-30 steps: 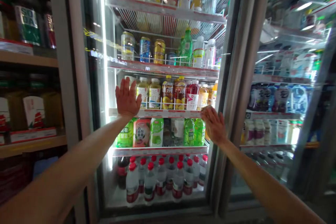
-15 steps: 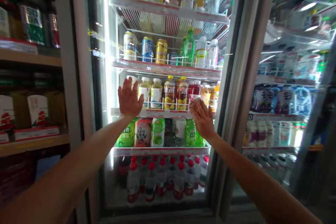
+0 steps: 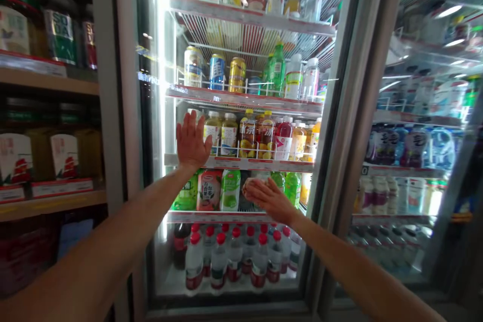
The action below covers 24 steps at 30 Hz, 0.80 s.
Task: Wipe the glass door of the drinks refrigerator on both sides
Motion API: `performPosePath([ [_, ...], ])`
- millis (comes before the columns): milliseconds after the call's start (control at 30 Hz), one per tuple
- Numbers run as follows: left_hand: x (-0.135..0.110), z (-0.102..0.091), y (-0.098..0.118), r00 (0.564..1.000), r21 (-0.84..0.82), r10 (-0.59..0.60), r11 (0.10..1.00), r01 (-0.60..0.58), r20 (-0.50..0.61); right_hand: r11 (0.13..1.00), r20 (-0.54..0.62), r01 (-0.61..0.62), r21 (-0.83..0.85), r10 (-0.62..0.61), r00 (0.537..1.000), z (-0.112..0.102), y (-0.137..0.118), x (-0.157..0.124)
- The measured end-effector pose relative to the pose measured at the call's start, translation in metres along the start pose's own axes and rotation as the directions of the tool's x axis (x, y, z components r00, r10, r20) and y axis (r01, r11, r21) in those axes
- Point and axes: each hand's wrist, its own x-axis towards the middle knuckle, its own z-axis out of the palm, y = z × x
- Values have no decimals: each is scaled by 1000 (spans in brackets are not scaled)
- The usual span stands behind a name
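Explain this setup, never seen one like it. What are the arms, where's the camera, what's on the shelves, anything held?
There is no machine here: the two arms are a person's own, bare. The single view comes from a camera worn on that person's head, looking forward and down.

In front is a cooler with a glass door. Behind the glass, drinks stand on wire shelves: cans higher up, red-capped bottles at the bottom.

The left hand is open and raised at the glass, fingers spread, holding nothing that shows. The right hand lies flatter and lower; something crumpled, perhaps a cloth, seems to be under its fingers, but it is too blurred to be sure.
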Motion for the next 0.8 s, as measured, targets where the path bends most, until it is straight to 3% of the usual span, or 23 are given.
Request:
performPosePath([
  [67, 0, 0, 0, 1000, -5, -3, 1000, 3, -12, 997, -27, -76, -12, 76, 997, 2, 0, 3],
  [133, 0, 0, 0, 1000, -4, 1, 1000, -1, -22, 961, -95, -275, -22, 271, 958, 3, 3, 8],
  [200, 0, 0, 1, 1000, 11, 5, 1000, -5, -15, 927, -123, -375, -11, 371, 921, 6, 0, 10],
  [233, 0, -1, 1, 1000, 21, 7, 1000, -7, -6, 939, -112, -343, -3, 341, 933, 7, -3, 9],
  [300, 0, -1, 1, 1000, 38, 5, 999, -5, 7, 987, -60, -163, 14, 164, 985, 9, -12, 6],
  [367, 0, 0, 1, 1000, 43, -1, 999, 0, 9, 1000, -27, -15, 19, 16, 1000, 10, -16, 5],
  [400, 0, 0, 1, 1000, 42, -1, 999, 1, 7, 1000, -38, -18, 9, 18, 999, 10, -15, 8],
  [467, 0, 0, 1, 1000, 39, -1, 999, 1, 5, 986, -98, -167, -19, 164, 982, 9, -12, 16],
  [533, 0, 0, 1, 1000, 34, 0, 999, 0, 5, 945, -152, -325, -23, 318, 936, 8, -11, 23],
  [567, -1, 0, 1, 1000, 30, 1, 1000, -1, 4, 940, -153, -340, -19, 333, 930, 8, -13, 24],
  [700, -2, -1, 1, 1000, 32, 4, 999, -4, 4, 1000, -22, -16, 2, 16, 1000, 9, -16, 25],
  [733, -2, -1, 2, 1000, 38, 4, 999, -4, 5, 1000, -9, 0, 3, 0, 1000, 8, -12, 29],
  [800, -2, -1, 2, 1000, 50, 3, 999, -4, 7, 986, -52, -169, -9, 168, 984, 5, 2, 42],
])
